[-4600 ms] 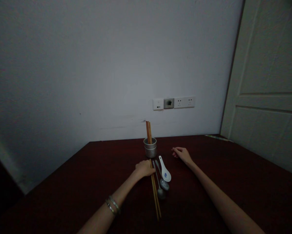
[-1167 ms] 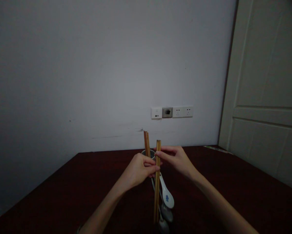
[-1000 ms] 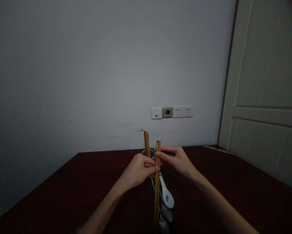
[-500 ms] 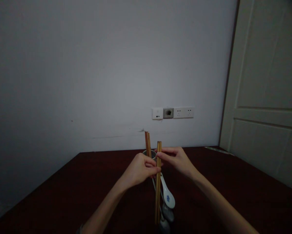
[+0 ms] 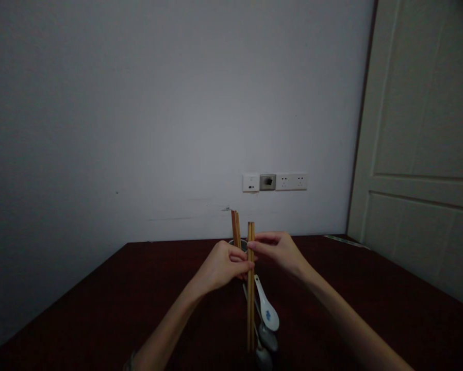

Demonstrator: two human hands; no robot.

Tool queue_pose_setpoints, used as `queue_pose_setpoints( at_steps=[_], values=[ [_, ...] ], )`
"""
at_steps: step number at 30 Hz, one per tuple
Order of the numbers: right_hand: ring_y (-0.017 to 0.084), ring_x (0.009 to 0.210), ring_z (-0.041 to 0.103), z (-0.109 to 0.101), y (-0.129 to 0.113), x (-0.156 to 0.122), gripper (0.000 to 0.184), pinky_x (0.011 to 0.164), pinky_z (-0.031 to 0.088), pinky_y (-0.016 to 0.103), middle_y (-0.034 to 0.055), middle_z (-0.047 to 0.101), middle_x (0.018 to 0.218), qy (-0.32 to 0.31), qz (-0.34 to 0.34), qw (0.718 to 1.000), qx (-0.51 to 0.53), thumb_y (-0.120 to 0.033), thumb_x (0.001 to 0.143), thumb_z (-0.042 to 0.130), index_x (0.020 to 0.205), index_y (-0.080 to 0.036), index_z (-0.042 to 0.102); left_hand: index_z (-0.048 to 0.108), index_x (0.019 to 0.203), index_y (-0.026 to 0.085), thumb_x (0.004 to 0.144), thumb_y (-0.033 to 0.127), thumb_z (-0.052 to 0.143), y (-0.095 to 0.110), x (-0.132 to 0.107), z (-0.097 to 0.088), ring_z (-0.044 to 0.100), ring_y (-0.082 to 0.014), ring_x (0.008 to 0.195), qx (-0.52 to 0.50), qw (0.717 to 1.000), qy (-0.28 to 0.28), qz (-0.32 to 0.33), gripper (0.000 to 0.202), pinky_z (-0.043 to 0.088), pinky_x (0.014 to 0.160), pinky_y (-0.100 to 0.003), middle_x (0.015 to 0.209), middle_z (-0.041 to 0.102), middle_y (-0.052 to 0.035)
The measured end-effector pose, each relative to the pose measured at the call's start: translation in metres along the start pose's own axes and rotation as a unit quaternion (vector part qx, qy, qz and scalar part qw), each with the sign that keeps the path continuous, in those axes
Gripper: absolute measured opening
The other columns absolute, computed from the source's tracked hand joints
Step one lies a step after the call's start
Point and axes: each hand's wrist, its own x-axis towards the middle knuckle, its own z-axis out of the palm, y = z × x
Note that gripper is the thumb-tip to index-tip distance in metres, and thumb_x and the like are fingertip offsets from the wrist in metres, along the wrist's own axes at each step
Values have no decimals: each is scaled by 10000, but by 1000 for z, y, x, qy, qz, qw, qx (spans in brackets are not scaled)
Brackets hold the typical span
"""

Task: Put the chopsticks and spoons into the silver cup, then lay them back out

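Between my two hands a pair of wooden chopsticks (image 5: 250, 299) stands nearly upright, side by side. My left hand (image 5: 226, 264) pinches them around their upper middle with thumb and fingers. Higher up, close to the top ends, my right hand (image 5: 274, 248) grips the same pair. Behind my left hand is a round container (image 5: 245, 242), mostly hidden, with other chopsticks (image 5: 236, 226) sticking up out of it. Just right of the held pair lie a white spoon (image 5: 269, 312) with a blue mark and two metal spoons, one (image 5: 268, 337) above the other (image 5: 263, 359).
The dark red table (image 5: 138, 288) reaches back to a pale wall (image 5: 177, 129). Sockets and a switch plate (image 5: 275, 181) are set in the wall above it. A panelled door (image 5: 420, 154) stands on the right. A thin strip (image 5: 346, 241) lies at the table's back right.
The held chopsticks and both hands have barely moved; the pair's lower ends have come slightly more upright. The view has shifted a little.
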Motion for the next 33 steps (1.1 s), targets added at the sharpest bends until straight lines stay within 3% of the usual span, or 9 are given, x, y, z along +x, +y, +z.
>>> queue_pose_setpoints(
  at_steps=[6, 12, 18, 23, 28, 33],
  values=[
    [82, 505, 523, 2, 2, 18, 261, 503, 434, 213, 2, 599, 596, -37, 1, 999, -9, -354, 584, 680, 668, -109, 640, 638, 727, 81, 675, 357, 584, -5, 4, -6, 561, -114, 560, 0, 1000, 30, -2, 286, 449, 569, -235, 618, 620, -45],
    [111, 598, 570, -6, -2, 58, 262, 587, 505, 266, 34, 641, 691, 16, -9, 1000, 21, -307, 539, 715, 700, -107, 665, 640, 787, 81, 680, 402, 583, -21, 16, -35, 592, -123, 589, -18, 998, 51, -27, 343, 470, 581, -234, 695, 653, -78],
    [128, 633, 592, -30, -22, 122, 213, 596, 529, 272, 66, 654, 717, 106, -86, 991, 11, -234, 569, 713, 716, -90, 658, 605, 720, 68, 698, 369, 585, -74, 41, -77, 601, -126, 531, -67, 980, 164, -90, 302, 482, 526, -218, 642, 652, -95],
    [106, 552, 585, -43, -26, 169, 131, 540, 530, 245, 58, 642, 643, 144, -80, 986, -27, -153, 616, 682, 709, -71, 640, 583, 700, 76, 739, 340, 548, -133, 55, -103, 609, -140, 516, -94, 955, 235, -155, 269, 478, 499, -220, 595, 645, -89],
    [98, 495, 570, -50, -3, 190, 90, 473, 520, 221, 54, 634, 591, 154, -39, 985, -66, -116, 617, 679, 665, -60, 629, 571, 670, 78, 758, 302, 530, -174, 55, -114, 609, -142, 501, -98, 939, 261, -201, 244, 480, 492, -224, 578, 641, -98],
    [96, 498, 572, -55, 37, 191, 75, 457, 514, 200, 46, 647, 607, 149, -4, 985, -90, -127, 618, 678, 658, -77, 638, 564, 667, 77, 763, 288, 524, -187, 53, -115, 612, -149, 506, -99, 935, 263, -216, 235, 482, 488, -229, 582, 643, -100]
  ],
)
